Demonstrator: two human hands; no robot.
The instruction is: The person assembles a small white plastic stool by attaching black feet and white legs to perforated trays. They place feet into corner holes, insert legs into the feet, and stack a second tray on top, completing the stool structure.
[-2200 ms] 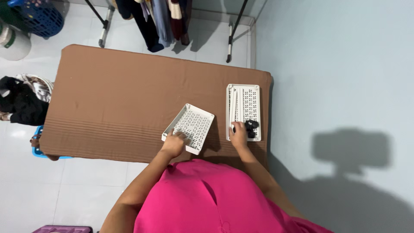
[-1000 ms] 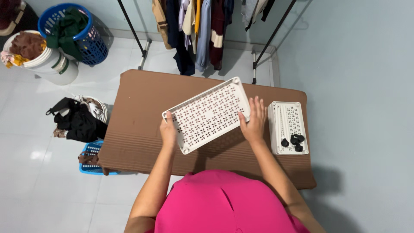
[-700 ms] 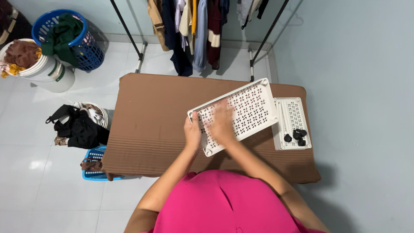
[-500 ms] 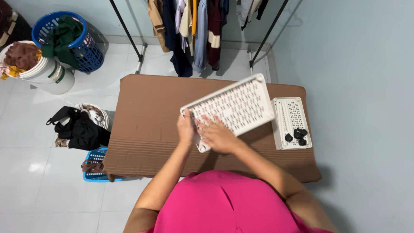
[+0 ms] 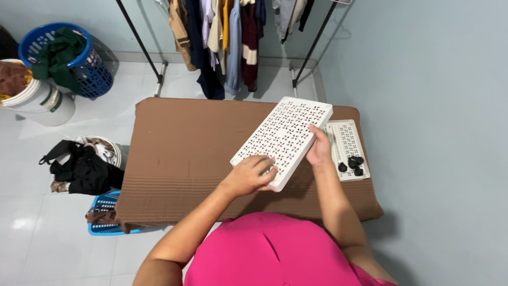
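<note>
Panel, white and pierced all over with small cut-out holes, was up off the table and tilted, and you had it between both hands. Your left hand lay on its near corner, fingers curled over the top face and pressed on it. Your right hand gripped the right long edge, fingers spread flat along the side and closed on it. The far corner of the panel pointed toward the clothes rack.

You stood at a low table with a brown, ribbed cover. On its right end, just beside your right hand, lay a smaller white perforated tray with a few small black pieces resting on its near end.

The floor was pale tile and the wall to your right was plain light blue. Behind the table hung shirts and jackets on the rack. To the left stood a blue laundry basket holding green cloth and a white bucket. Nearer the table, a heap of dark clothes sat on the floor, and a low blue crate showed under the table's left corner.
</note>
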